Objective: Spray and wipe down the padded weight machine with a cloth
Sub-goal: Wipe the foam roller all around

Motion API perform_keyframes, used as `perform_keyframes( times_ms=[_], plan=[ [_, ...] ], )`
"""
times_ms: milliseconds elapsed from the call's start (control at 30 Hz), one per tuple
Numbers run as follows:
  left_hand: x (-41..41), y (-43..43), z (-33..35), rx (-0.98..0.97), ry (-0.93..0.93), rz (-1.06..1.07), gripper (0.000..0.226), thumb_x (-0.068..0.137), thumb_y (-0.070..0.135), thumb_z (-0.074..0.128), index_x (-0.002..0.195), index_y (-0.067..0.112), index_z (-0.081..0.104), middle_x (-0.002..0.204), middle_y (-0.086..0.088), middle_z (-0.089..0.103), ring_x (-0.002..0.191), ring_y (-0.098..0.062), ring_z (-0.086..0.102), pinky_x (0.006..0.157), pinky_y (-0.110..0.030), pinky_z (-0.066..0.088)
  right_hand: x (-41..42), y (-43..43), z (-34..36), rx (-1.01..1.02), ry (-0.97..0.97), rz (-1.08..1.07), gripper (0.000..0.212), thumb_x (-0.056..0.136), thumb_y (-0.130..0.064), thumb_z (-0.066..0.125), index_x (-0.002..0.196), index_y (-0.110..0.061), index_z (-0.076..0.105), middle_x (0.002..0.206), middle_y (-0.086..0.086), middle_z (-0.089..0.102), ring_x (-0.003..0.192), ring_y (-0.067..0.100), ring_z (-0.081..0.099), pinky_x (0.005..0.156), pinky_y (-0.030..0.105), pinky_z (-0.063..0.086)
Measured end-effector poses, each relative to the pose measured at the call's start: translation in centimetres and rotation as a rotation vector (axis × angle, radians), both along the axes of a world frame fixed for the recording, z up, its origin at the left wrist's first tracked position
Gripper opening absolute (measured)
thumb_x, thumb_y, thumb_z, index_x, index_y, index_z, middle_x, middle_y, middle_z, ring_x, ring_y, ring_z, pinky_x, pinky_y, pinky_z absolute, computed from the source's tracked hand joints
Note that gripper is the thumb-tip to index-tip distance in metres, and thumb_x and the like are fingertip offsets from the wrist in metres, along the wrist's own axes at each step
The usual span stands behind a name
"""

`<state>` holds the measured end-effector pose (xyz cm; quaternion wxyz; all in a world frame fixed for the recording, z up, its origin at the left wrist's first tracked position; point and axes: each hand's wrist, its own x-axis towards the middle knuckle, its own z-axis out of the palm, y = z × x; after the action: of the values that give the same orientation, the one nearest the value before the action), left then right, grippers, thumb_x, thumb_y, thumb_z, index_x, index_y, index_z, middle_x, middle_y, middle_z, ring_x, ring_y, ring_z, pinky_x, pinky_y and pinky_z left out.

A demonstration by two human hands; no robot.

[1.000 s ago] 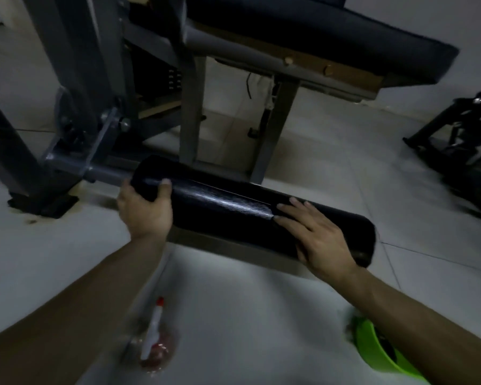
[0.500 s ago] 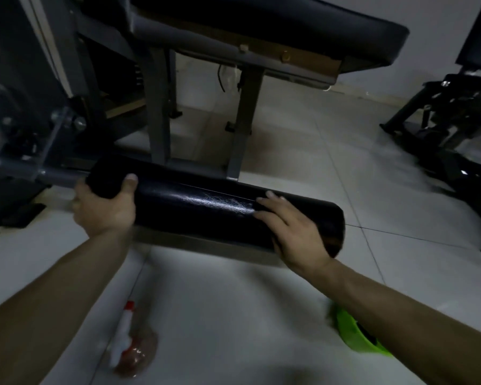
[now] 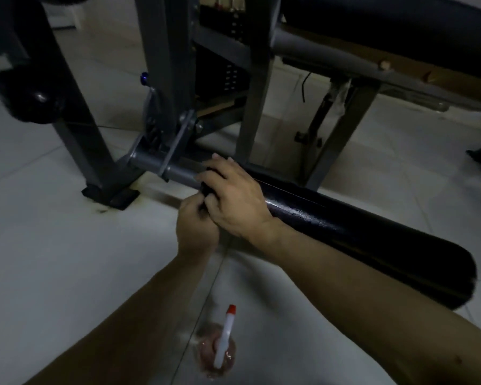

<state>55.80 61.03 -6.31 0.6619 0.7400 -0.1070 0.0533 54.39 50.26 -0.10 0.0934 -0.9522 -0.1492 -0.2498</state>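
At the axle (image 3: 175, 172) end of the roller pad (image 3: 358, 232), low near the floor (image 3: 53, 245), the right hand (image 3: 233, 204) is wrapping its grip over the top. The left hand (image 3: 196, 229) is curling at the end rim, grip unclear. Glossy vinyl is looking slick over soft foam and is likely rotating, so bracing that end makes sense. The spray bottle (image 3: 220, 345) is standing untouched.

Both bare forearms are reaching forward; the right grip (image 3: 235, 202) is curling over the end of the roller pad (image 3: 358, 234), the left grip (image 3: 196, 227) clutching it just beneath.
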Motion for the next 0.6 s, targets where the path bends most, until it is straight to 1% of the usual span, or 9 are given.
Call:
perform_keyframes(
  times_ms=[67,133,200,267,300,367,400,467,600],
  plan=[
    [0.7,-0.1,0.1,0.033,0.020,0.018,0.018,0.102,0.018,0.051,0.099,0.018,0.068,0.096,0.002,0.070,0.094,-0.010,0.069,0.082,-0.030,0.057,-0.2,-1.2,0.5,-0.031,0.010,0.018,0.033,0.090,-0.018,0.057,0.119,-0.013,0.072,0.137,0.010,0.062,0.143,0.029,0.047,0.118,0.048,0.039],
    [1.4,-0.3,-0.2,0.065,0.048,0.016,0.023,0.099,0.028,0.052,0.111,0.019,0.069,0.106,-0.003,0.068,0.097,-0.015,0.067,0.086,-0.036,0.056,-0.8,-3.1,0.9,-0.079,0.014,0.061,0.028,0.094,-0.012,0.064,0.121,-0.013,0.071,0.139,0.010,0.061,0.142,0.029,0.049,0.114,0.045,0.045],
    [1.1,-0.7,0.2,0.039,0.094,0.037,0.041,0.095,0.042,0.050,0.129,0.025,0.067,0.116,-0.004,0.067,0.106,-0.019,0.066,0.094,-0.040,0.055,-2.3,-4.9,1.0,-0.106,-0.001,0.064,0.030,0.094,-0.005,0.066,0.122,-0.013,0.071,0.138,0.010,0.061,0.141,0.029,0.050,0.108,0.043,0.050],
    [0.4,-1.2,0.5,0.014,0.158,0.083,0.050,0.092,0.052,0.050,0.134,0.029,0.063,0.123,-0.004,0.065,0.113,-0.022,0.064,0.100,-0.047,0.054,-4.5,-6.9,0.7,-0.130,-0.034,0.034,0.028,0.095,-0.004,0.065,0.121,-0.012,0.071,0.137,0.010,0.062,0.140,0.028,0.052,0.104,0.043,0.053],
    [-0.1,-1.6,0.6,0.007,0.190,0.106,0.058,0.089,0.058,0.052,0.136,0.026,0.060,0.127,-0.005,0.063,0.115,-0.024,0.063,0.101,-0.049,0.053,-5.9,-8.1,0.6,-0.142,-0.039,0.014,0.026,0.097,-0.005,0.064,0.121,-0.012,0.071,0.138,0.010,0.062,0.140,0.027,0.052,0.103,0.043,0.053],
    [-1.6,-2.7,1.2,-0.038,0.261,0.130,0.088,0.078,0.070,0.060,0.148,0.020,0.046,0.141,-0.009,0.055,0.128,-0.029,0.057,0.108,-0.050,0.049,-9.2,-11.2,0.4,-0.155,-0.043,-0.032,0.024,0.099,-0.008,0.063,0.122,-0.012,0.070,0.140,0.010,0.060,0.140,0.026,0.052,0.101,0.044,0.054],
    [-2.6,-3.5,1.5,-0.055,0.274,0.130,0.101,0.077,0.068,0.067,0.156,0.016,0.033,0.151,-0.012,0.047,0.136,-0.032,0.050,0.114,-0.050,0.044,-11.0,-13.1,0.4,-0.164,-0.047,-0.056,0.025,0.100,-0.008,0.062,0.123,-0.012,0.070,0.141,0.010,0.060,0.140,0.027,0.053,0.099,0.044,0.055],
    [-3.6,-4.6,1.3,-0.038,0.297,0.160,0.111,0.082,0.054,0.078,0.162,0.013,0.012,0.163,-0.013,0.028,0.146,-0.037,0.034,0.120,-0.046,0.034,-14.5,-16.6,0.3,-0.187,-0.045,-0.104,0.029,0.099,-0.007,0.059,0.126,-0.012,0.069,0.143,0.011,0.058,0.139,0.028,0.053,0.097,0.044,0.057],
    [-4.1,-6.7,1.0,-0.030,0.313,0.275,0.121,0.080,0.054,0.080,0.163,0.012,0.002,0.166,-0.014,0.018,0.150,-0.038,0.026,0.123,-0.047,0.027,-22.6,-23.4,-0.3,-0.219,-0.046,-0.254,0.033,0.097,-0.007,0.056,0.127,-0.010,0.069,0.145,0.014,0.057,0.139,0.030,0.053,0.096,0.045,0.058]
  ],
)
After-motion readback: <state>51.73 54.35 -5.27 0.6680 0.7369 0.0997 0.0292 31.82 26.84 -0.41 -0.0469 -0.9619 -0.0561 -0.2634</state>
